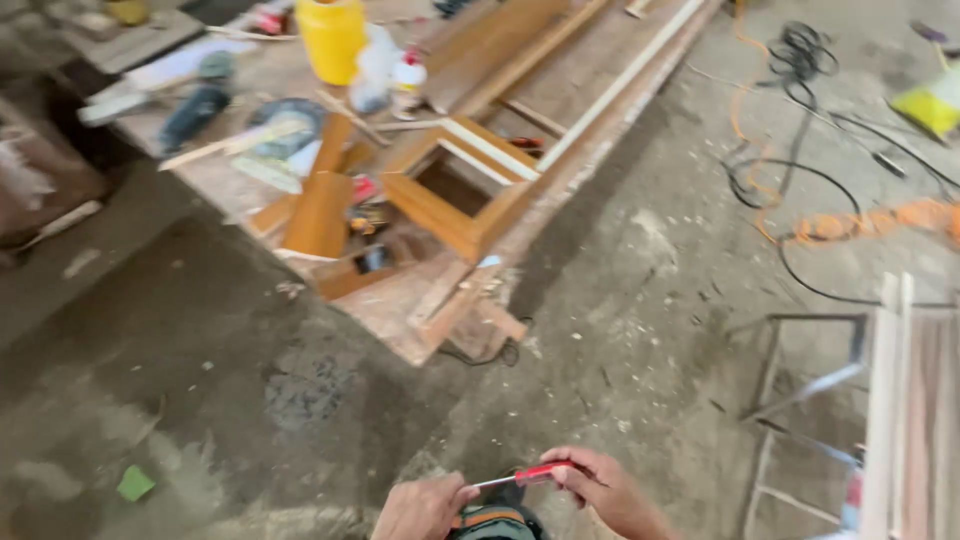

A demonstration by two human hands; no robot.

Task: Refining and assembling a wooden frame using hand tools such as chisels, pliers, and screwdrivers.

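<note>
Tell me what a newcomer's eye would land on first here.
Probably the cluttered wooden workbench running across the upper middle, with an open rectangular wooden frame on it and a bright yellow container at its far end. At the bottom edge, the left hand and right hand share a slim red-handled tool. Orange and black cables sprawl over the floor, right.

Both hands (425,507) (600,490) grip red-handled tool (525,474) above floor (620,300).
</note>
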